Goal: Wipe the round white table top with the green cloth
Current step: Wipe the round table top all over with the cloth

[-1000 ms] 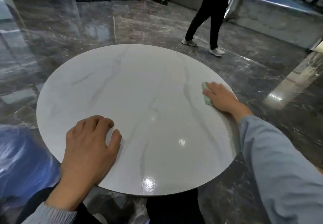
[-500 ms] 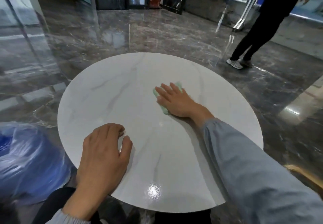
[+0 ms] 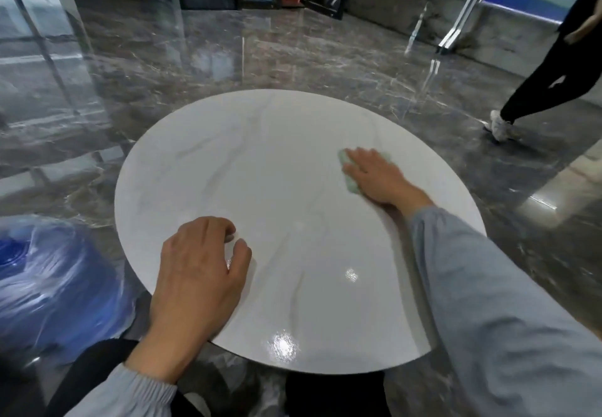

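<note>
- The table top [image 3: 293, 172] looks like white stone or a stone-like slab with thin grey veins. It is smooth and very glossy, with bright spots of lamp light on it.
- The green cloth [image 3: 351, 185] is a pale, soft fabric, matt, with no shine.
- The floor [image 3: 293, 58] is dark grey marble-like tile with light veins, polished so that it mirrors the room.
- The right sleeve [image 3: 488, 286] is a light grey woven fabric, matt and smooth; the left cuff [image 3: 136, 390] is gathered in small folds.
- The blue bundle [image 3: 49, 279] seems to be shiny plastic film, but it is blurred.
- The door frame [image 3: 462, 9] is bright, reflective metal.
</note>
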`<state>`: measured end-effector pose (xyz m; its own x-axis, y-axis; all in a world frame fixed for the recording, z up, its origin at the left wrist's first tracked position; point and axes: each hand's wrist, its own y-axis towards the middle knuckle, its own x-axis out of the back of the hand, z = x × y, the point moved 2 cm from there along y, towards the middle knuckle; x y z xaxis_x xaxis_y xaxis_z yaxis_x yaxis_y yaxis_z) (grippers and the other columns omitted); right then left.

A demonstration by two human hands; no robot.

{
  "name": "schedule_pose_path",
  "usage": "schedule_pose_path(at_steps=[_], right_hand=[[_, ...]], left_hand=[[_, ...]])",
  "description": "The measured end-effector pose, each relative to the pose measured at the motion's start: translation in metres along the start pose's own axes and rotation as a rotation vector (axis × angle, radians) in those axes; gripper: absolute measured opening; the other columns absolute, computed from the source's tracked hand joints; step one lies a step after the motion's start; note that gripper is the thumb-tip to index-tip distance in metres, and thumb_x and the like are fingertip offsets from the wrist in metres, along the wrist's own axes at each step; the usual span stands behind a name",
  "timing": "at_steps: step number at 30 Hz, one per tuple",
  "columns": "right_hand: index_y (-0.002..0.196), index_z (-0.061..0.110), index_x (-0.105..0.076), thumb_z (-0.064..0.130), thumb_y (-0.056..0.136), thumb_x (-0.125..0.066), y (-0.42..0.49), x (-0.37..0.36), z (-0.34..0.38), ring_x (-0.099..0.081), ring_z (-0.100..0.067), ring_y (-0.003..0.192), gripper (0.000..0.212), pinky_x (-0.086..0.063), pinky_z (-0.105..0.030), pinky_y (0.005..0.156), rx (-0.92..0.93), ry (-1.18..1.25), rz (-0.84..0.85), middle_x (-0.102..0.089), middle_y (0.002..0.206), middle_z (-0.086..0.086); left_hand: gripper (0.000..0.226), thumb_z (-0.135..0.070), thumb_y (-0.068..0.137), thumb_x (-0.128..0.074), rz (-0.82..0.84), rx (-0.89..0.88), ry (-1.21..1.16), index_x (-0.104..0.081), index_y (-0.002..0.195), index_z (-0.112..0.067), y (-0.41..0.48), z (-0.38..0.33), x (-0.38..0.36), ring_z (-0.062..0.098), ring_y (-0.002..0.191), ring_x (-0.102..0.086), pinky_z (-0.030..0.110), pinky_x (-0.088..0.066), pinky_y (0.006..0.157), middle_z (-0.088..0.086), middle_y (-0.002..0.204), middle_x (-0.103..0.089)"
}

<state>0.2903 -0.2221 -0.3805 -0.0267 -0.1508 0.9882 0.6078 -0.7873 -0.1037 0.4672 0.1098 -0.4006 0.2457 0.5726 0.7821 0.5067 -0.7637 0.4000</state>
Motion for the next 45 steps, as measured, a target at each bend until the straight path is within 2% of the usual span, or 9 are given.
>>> schedule_pose_path(at_steps=[3,6,10,14,22,25,30,38,45], right_hand=[[0.162,0.043,-0.019,0.075,0.099,-0.011,0.003,0.005,-0.092,-0.010,-0.026,0.159,0.071,-0.010,-0.056,0.125,-0.281,0.033,-0.009,-0.012,0.173,0.009],[0.158,0.038,-0.031,0.097,0.070,0.016,0.016,-0.004,-0.164,-0.016,-0.028,0.157,0.115,-0.014,-0.059,0.124,-0.336,-0.001,-0.047,-0.018,0.172,0.003],[0.161,0.033,-0.026,0.072,0.098,-0.017,0.011,0.005,-0.162,-0.015,-0.033,0.156,0.074,-0.012,-0.062,0.124,-0.420,0.042,-0.032,-0.017,0.171,-0.005],[0.157,0.041,-0.020,0.076,0.074,0.009,0.063,-0.010,-0.202,0.001,-0.030,0.159,0.095,-0.003,-0.063,0.123,-0.371,-0.055,0.047,-0.003,0.173,0.007],[0.166,0.027,-0.006,0.072,0.083,0.021,0.053,-0.004,0.028,0.004,-0.034,0.160,0.098,-0.005,-0.063,0.123,0.192,-0.178,0.060,0.003,0.174,-0.001],[0.165,0.037,-0.006,0.059,0.107,-0.006,0.005,-0.009,0.129,0.009,-0.024,0.160,0.062,-0.001,-0.057,0.125,0.351,-0.052,0.085,0.002,0.174,0.010],[0.165,0.041,-0.003,0.060,0.106,-0.010,-0.102,-0.035,0.206,0.019,-0.016,0.158,0.062,0.012,-0.047,0.126,0.732,-0.098,0.154,0.008,0.173,0.014],[0.159,0.055,0.009,0.061,0.109,-0.018,-0.230,-0.032,0.156,0.033,-0.005,0.151,0.057,0.013,-0.044,0.125,0.698,-0.126,0.276,0.024,0.166,0.027],[0.157,0.059,0.005,0.064,0.107,-0.013,-0.178,-0.036,0.193,0.031,0.000,0.150,0.054,0.011,-0.044,0.127,0.569,-0.049,0.192,0.019,0.167,0.027]], left_hand=[[0.026,-0.038,0.095,-0.048,-0.007,-0.008,0.014,-0.064,0.102,-0.018,0.002,-0.001,0.001,0.023,0.093,-0.054,0.037,-0.038,0.085,-0.004,0.098,-0.061],[0.026,-0.038,0.094,-0.049,-0.002,-0.017,0.033,-0.065,0.100,-0.018,0.002,0.000,0.000,0.024,0.095,-0.054,0.038,-0.037,0.086,-0.003,0.097,-0.062],[0.024,-0.036,0.094,-0.050,0.000,-0.021,0.034,-0.065,0.099,-0.018,0.002,0.000,0.001,0.023,0.094,-0.054,0.038,-0.038,0.085,-0.004,0.097,-0.062],[0.021,-0.033,0.095,-0.050,-0.017,-0.011,0.017,-0.065,0.100,-0.019,0.000,0.000,0.000,0.019,0.092,-0.051,0.034,-0.034,0.086,-0.007,0.095,-0.060],[0.016,-0.035,0.099,-0.046,-0.068,0.062,-0.160,-0.053,0.111,-0.027,-0.004,-0.003,0.002,0.004,0.094,-0.041,0.031,-0.035,0.090,-0.015,0.103,-0.050],[0.016,-0.034,0.099,-0.047,-0.148,0.104,-0.263,-0.045,0.115,-0.035,-0.006,-0.003,0.007,0.003,0.099,-0.042,0.030,-0.035,0.092,-0.018,0.108,-0.045],[0.017,-0.027,0.099,-0.045,-0.305,0.149,-0.449,-0.051,0.115,-0.027,-0.009,0.002,0.019,0.009,0.111,-0.044,0.020,-0.033,0.098,-0.014,0.114,-0.050],[0.023,-0.026,0.099,-0.039,-0.432,0.274,-0.799,-0.057,0.113,-0.023,-0.011,0.009,0.026,0.020,0.112,-0.055,0.032,-0.042,0.096,-0.017,0.112,-0.058],[0.024,-0.020,0.101,-0.037,-0.494,0.317,-0.956,-0.059,0.111,-0.024,-0.014,0.012,0.026,0.017,0.112,-0.057,0.029,-0.044,0.095,-0.005,0.114,-0.063]])
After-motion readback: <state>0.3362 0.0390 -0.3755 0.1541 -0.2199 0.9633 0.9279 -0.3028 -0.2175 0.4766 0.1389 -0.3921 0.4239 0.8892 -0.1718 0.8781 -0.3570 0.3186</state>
